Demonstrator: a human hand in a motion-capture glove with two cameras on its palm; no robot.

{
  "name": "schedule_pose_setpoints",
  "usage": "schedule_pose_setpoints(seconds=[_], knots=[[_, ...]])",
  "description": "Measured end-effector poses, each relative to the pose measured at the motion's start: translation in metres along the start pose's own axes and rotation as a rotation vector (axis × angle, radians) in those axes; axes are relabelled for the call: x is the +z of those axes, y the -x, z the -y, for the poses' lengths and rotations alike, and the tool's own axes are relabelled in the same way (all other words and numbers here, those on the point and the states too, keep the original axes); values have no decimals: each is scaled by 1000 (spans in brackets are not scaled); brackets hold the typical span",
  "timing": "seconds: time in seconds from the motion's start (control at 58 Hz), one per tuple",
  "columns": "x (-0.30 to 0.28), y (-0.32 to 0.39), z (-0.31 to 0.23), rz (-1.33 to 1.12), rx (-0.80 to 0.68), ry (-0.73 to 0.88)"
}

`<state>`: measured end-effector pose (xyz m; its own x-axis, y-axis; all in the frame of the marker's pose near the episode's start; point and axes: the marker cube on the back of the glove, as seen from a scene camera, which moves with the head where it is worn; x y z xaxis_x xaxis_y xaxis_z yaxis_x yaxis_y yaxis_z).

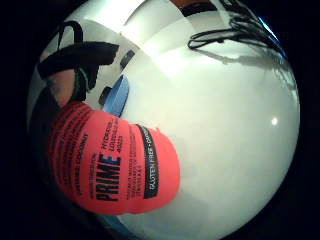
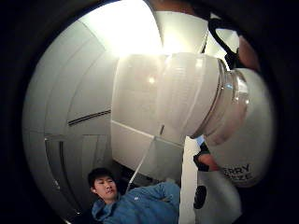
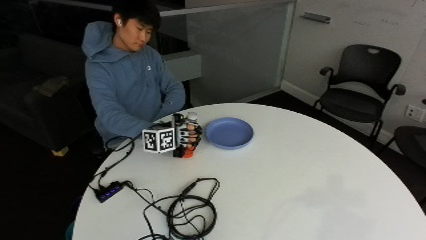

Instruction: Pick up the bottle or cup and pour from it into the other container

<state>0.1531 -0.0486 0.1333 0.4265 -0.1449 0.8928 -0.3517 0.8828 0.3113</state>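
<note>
Right hand [image 3: 181, 138] wrapped round upright bottle [image 3: 190, 131] | bowl [image 3: 229, 133] just beside — placed for the pour | cap apparently on

Upper left of the outside view: a person [image 3: 130, 80] in a blue hoodie with its hood down, the right hand [image 3: 186, 136] wearing a black strapped glove.

Bottle [image 3: 190, 135] mostly hidden behind gloved hands [image 3: 188, 138]; label text cut off in thumb-side palm view
</note>
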Motion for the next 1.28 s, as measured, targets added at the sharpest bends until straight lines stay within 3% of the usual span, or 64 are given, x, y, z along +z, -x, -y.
schedule_pose_setpoints(seconds=[0.224,0.396,0.689,0.879,0.93,0.999,1.068,1.275], knots=[[20,45,30,-314,-65,124],[42,77,55,-595,-13,255],[91,106,93,-1294,89,499],[120,109,103,-1640,54,722],[136,108,104,-1659,138,673],[145,109,100,-1673,84,772],[155,106,101,-1748,128,723],[163,112,97,-1637,5,807]])
